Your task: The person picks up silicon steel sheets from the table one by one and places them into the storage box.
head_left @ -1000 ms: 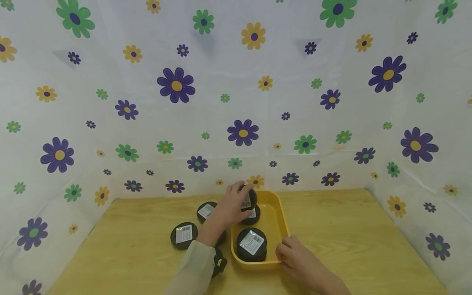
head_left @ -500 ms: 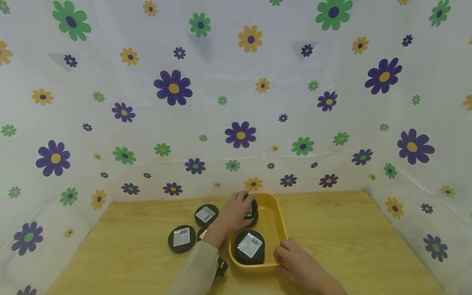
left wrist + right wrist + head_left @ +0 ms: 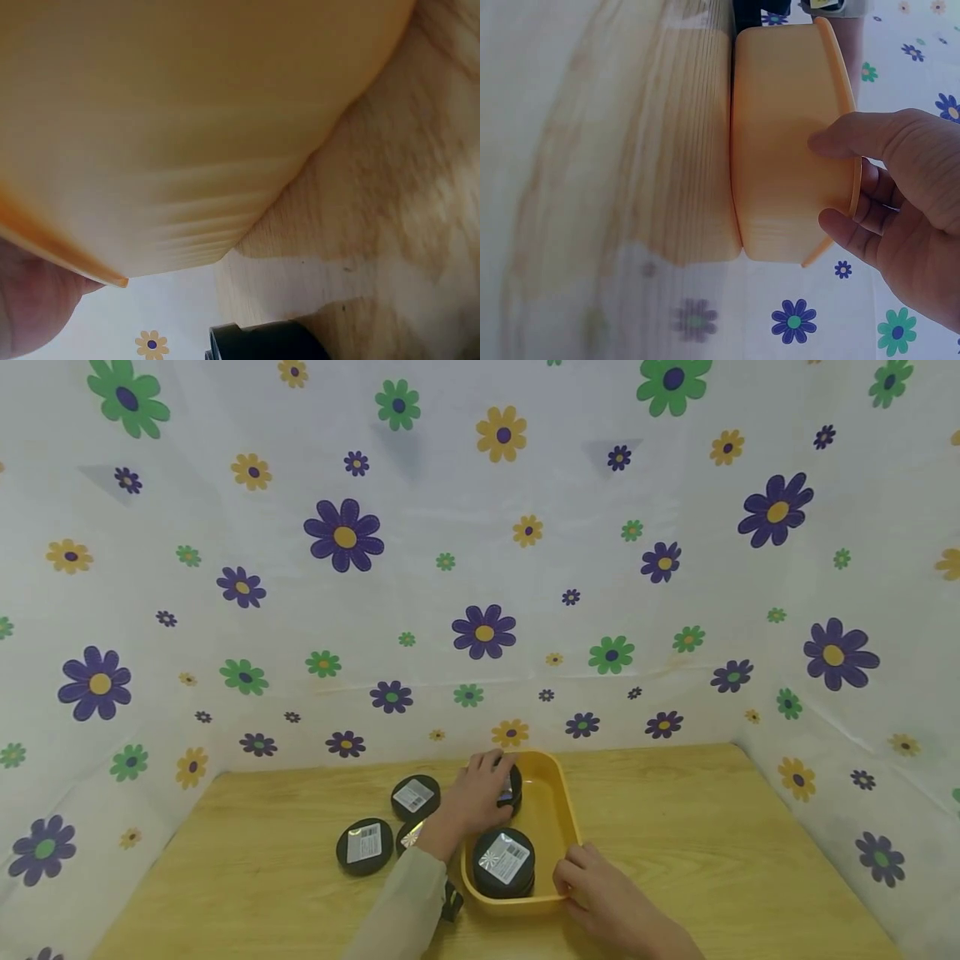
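In the head view a yellow tray point(image 3: 572, 810) stands on the table. Over its back left corner, my left hand point(image 3: 476, 797) grips a round black container point(image 3: 513, 783) by its edges, thumb at the front and fingers at the back; the hand hides part of it. At the tray's front, a stack of round black containers point(image 3: 504, 862) has a white barcode label on top. My right hand point(image 3: 600, 893) pinches the rim near the front right corner. In the right wrist view, its thumb point(image 3: 840, 139) presses the tray's outer wall while other fingers lie past the rim.
Left of the tray, round black containers with labels lie on the table, one at the back point(image 3: 415, 796), one farther left point(image 3: 363, 846), another partly behind my left forearm. A dark device point(image 3: 452, 902) shows by my left sleeve. A flowered cloth point(image 3: 420, 610) surrounds the table.
My left hand has lowered its black container down onto another one in the tray's back left corner. My right hand keeps its place on the rim. The head view has shifted slightly.
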### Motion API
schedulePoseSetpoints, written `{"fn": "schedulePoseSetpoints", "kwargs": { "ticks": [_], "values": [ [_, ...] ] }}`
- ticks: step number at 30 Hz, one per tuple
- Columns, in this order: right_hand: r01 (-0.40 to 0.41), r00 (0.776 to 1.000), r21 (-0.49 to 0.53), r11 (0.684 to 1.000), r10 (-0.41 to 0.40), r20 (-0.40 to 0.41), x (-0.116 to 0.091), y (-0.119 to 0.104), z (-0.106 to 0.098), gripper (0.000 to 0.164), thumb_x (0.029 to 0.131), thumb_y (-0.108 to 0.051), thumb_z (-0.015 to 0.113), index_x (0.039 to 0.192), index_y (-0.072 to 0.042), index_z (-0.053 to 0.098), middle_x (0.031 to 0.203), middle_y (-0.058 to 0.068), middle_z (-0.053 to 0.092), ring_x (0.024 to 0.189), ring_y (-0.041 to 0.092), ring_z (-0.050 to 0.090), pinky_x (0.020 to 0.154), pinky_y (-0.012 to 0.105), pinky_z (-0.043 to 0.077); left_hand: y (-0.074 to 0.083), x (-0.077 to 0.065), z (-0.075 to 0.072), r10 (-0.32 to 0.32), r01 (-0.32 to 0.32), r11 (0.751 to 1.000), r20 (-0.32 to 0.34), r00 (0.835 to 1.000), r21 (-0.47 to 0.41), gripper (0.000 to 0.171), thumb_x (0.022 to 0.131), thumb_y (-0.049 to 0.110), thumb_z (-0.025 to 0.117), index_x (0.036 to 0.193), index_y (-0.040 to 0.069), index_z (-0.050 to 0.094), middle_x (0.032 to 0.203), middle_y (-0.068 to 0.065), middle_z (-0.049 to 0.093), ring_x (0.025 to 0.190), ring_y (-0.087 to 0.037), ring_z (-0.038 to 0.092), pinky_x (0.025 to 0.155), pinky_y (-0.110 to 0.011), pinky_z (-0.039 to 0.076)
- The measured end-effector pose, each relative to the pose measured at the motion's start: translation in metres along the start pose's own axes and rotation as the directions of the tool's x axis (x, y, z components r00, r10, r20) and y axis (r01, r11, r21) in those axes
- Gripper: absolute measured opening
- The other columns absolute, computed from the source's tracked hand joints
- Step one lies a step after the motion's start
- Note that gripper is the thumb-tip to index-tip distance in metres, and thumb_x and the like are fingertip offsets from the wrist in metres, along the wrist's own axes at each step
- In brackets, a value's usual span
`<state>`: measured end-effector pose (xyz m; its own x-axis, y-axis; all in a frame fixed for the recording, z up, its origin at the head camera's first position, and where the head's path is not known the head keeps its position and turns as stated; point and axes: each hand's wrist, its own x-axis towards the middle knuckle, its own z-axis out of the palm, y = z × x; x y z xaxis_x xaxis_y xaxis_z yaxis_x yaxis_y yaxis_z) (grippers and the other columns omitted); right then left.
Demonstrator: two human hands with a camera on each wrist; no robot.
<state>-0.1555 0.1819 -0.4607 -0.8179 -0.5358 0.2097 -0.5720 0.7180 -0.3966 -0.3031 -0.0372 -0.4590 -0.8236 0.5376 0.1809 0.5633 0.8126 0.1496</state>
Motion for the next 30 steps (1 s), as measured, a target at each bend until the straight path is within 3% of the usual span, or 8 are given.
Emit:
{"fn": "schedulePoseSetpoints", "kwargs": {
  "ticks": [11, 30],
  "values": [
    [0.022, 0.999, -0.012, 1.000, -0.022, -0.028, -0.0012, 0.0005, 0.0015, 0.026, 0.086, -0.007, 0.075, 0.086, -0.023, 0.054, 0.088, -0.014, 0.041, 0.088, 0.007, 0.042, 0.078, 0.023, 0.043, 0.0017, 0.0010, 0.0047, 0.000, 0.000, 0.999, 0.014, 1.000, 0.034, 0.073, 0.088, 0.032, 0.070, 0.150, 0.016, 0.036, 0.150, -0.017, 0.039, 0.134, -0.039, 0.039, 0.104, -0.058, 0.040],
    [0.001, 1.000, 0.001, 1.000, -0.001, -0.013, -0.0014, 0.0005, 0.0007, 0.026, 0.086, -0.009, 0.076, 0.088, -0.024, 0.054, 0.089, -0.014, 0.041, 0.089, 0.007, 0.042, 0.077, 0.023, 0.043, -0.0009, 0.0017, 0.0075, -0.002, 0.003, 1.000, 0.028, 1.000, -0.029, 0.079, 0.084, 0.028, 0.079, 0.149, 0.016, 0.036, 0.148, -0.018, 0.040, 0.135, -0.040, 0.040, 0.108, -0.056, 0.037]
  ]
}}
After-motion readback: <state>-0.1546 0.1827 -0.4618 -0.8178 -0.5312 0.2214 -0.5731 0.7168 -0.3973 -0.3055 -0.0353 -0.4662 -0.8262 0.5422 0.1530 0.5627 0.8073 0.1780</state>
